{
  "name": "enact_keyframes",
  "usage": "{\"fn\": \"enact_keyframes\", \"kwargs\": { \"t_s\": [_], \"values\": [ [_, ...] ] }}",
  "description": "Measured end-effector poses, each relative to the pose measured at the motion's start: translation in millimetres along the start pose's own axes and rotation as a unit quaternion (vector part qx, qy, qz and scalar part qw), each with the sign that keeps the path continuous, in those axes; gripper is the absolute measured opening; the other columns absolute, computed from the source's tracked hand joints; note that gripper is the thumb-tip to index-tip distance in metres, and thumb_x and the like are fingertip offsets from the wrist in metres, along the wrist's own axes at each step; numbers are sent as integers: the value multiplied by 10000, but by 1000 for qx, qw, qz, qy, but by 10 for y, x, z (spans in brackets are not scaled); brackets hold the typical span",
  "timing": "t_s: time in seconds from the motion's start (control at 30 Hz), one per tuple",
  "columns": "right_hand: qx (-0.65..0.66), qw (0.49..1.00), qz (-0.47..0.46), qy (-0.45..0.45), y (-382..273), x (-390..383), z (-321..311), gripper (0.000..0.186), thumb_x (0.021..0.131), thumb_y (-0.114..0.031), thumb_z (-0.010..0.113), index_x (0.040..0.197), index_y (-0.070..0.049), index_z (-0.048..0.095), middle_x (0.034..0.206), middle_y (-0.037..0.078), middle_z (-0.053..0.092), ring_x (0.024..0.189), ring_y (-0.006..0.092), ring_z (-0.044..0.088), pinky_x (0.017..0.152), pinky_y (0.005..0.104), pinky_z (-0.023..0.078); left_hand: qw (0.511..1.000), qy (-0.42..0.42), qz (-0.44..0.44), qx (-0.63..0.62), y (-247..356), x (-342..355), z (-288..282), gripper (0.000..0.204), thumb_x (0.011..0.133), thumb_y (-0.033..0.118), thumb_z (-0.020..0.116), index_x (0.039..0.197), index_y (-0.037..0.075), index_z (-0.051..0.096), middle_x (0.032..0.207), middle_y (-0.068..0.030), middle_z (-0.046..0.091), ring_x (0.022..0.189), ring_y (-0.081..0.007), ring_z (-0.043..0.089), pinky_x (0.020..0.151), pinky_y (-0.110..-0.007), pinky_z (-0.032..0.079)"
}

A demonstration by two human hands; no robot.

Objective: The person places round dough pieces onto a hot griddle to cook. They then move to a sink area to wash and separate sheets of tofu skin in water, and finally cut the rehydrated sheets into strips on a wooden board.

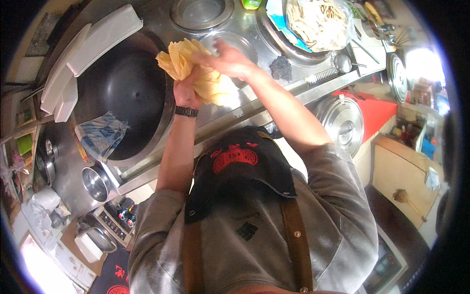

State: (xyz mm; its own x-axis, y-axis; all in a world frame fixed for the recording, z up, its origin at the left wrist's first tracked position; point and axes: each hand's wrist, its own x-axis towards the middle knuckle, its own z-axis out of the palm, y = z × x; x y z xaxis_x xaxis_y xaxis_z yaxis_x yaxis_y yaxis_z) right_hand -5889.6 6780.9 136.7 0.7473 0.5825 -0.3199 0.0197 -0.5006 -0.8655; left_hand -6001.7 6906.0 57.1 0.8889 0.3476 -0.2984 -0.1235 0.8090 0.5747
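Head view. The left hand (187,93) is raised at the center-left, beside the rim of a large dark wok (122,78). Its fingers are closed on a crumpled yellow cloth (211,87); the cloth covers part of them. A dark link-band wristwatch (186,111) encircles the left wrist. The right hand (230,60) extends toward the same cloth from the right. Its fingers are extended and blurred, with the thumb well apart from them; whether they press on the cloth cannot be told. The yellow cloth is positioned above the stainless-steel counter (243,32), to the right of the wok opening, and spreads to both sides of the left hand.

A blue-and-white checked cloth (102,136) lies over the near left part of the wok. Long white rectangular panels (105,41) lean across the far left rim. A steel bowl (96,183) stands near the wok, toward the person.

At the far right of the counter, a clear plastic bag (318,24) contains pale, sliced pieces. A dark scouring pad (281,68) lies in front of it, with a steel ladle (342,62) to the right. A lidded steel pot (341,125) stands beyond the right forearm.
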Motion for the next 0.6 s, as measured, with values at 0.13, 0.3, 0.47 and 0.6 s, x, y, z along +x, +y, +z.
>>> {"fn": "enact_keyframes", "kwargs": {
  "t_s": [0.13, 0.3, 0.47, 0.6],
  "values": [
    [141, 977, 33, -157, -105, 87, -18, 705, 850, -396, 743, 1334, 57, 505, 1196, 162, 647, 1104, 252, 621, 995, 339, 483, 993, -21, -117, -5, 41, -106, 23, 485, 861, -49, 649, 1316, 66, 526, 1191, -91, 640, 1045, -281, 652, 881, -460, 568],
    [325, 920, 89, -198, 157, 89, -56, 602, 809, -382, 801, 1261, -30, 617, 1177, 81, 663, 1026, 184, 638, 901, 327, 523, 964, -95, -230, 97, 140, -194, 24, 347, 905, 69, 648, 1241, 19, 574, 1123, -111, 675, 986, -268, 679, 888, -435, 561],
    [164, 955, -8, -245, 73, 195, 47, 492, 765, -242, 840, 1164, -28, 648, 1108, 80, 691, 1019, 171, 647, 894, 321, 529, 942, -112, -315, 40, 79, -160, -144, 366, 897, 51, 623, 1252, -2, 556, 1143, -144, 667, 1018, -289, 670, 909, -437, 550],
    [103, 972, -82, -194, 201, 252, 106, 344, 819, -50, 741, 1150, -20, 652, 1068, 57, 706, 936, 133, 667, 850, 302, 546, 916, -103, -388, -13, 27, -99, -194, 366, 890, 31, 586, 1249, -28, 546, 1145, -182, 661, 1025, -319, 666, 928, -469, 537]
  ]
}}
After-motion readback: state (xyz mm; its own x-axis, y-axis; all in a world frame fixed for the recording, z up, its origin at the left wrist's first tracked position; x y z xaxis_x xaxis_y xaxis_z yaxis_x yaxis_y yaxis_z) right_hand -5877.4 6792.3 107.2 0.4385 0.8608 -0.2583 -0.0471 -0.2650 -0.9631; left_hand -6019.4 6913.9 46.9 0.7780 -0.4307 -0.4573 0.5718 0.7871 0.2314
